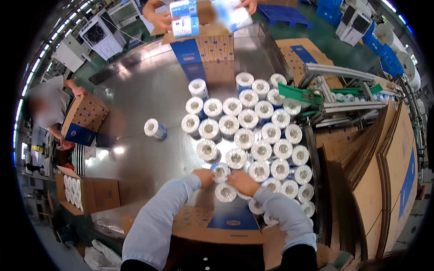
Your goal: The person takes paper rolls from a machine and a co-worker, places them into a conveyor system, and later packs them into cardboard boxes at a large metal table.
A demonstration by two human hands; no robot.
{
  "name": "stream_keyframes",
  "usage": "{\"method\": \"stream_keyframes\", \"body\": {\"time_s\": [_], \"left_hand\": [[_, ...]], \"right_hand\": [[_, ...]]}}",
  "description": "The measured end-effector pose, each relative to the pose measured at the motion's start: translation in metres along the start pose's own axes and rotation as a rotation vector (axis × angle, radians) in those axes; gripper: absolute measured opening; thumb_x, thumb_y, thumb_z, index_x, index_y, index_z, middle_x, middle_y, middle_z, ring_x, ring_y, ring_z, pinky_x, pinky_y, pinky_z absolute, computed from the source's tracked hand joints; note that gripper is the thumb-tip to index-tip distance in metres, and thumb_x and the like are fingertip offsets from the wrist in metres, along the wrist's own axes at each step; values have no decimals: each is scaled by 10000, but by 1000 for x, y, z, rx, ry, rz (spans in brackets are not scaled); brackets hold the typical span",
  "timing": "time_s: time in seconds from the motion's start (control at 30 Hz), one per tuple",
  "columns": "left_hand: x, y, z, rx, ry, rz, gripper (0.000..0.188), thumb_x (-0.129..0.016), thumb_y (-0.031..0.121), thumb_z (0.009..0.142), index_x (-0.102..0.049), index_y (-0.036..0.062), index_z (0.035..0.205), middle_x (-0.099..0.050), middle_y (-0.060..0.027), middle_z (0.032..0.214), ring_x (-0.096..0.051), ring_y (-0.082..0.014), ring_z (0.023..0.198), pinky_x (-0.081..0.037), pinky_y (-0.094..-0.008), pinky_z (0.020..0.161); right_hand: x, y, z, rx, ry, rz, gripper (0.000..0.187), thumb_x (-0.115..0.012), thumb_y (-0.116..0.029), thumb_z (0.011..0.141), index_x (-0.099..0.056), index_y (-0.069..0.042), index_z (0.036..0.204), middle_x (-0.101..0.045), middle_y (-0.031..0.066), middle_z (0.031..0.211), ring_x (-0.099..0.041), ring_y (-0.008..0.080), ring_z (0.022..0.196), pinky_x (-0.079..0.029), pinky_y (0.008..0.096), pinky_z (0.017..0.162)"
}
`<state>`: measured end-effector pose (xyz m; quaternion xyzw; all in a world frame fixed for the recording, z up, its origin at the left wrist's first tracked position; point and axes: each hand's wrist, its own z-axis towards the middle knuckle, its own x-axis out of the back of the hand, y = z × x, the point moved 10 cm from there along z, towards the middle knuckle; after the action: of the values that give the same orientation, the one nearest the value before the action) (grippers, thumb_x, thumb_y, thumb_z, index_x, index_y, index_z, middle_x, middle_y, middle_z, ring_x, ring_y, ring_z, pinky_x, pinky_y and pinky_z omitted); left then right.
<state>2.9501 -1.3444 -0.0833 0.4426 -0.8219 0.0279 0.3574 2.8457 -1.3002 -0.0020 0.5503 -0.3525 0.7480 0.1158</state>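
Observation:
My left hand and my right hand close in from both sides on one plastic-wrapped paper roll, white-topped with a blue side. Fingertips of both hands are partly hidden against it. Another wrapped roll stands just nearer to me, between my forearms. Many more standing rolls crowd the metal table ahead and to the right of my hands. Below my wrists lies the upper part of a brown cardboard box with a blue panel.
A lone roll stands left of the group. Across the table, a co-worker's hands hold roll packs over a carton. At left, another person handles a carton; a filled carton sits nearer. A conveyor and flattened cardboard flank the right.

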Motion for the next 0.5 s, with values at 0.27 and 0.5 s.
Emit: {"method": "stream_keyframes", "body": {"time_s": [0.27, 0.5], "left_hand": [[-29, -8, -50, -235, 213, -125, 373, -511, 158, 876, -568, 195, 1243, -493, -137, 1227, -522, -320, 1142, -472, -400, 951], [-51, -30, -35, -196, 158, -68, 490, -590, 200, 823, -543, 269, 1306, -452, -141, 1235, -449, -326, 1184, -436, -411, 986]], "right_hand": [[-36, 0, 52, -65, -73, -213, 265, -565, -175, 840, -543, -121, 1098, -550, 44, 1038, -535, 209, 1018, -417, 353, 803], [157, -47, 59, 88, 393, -88, 555, -651, -183, 827, -498, -174, 1360, -536, 68, 965, -513, 234, 911, -391, 353, 790]]}}
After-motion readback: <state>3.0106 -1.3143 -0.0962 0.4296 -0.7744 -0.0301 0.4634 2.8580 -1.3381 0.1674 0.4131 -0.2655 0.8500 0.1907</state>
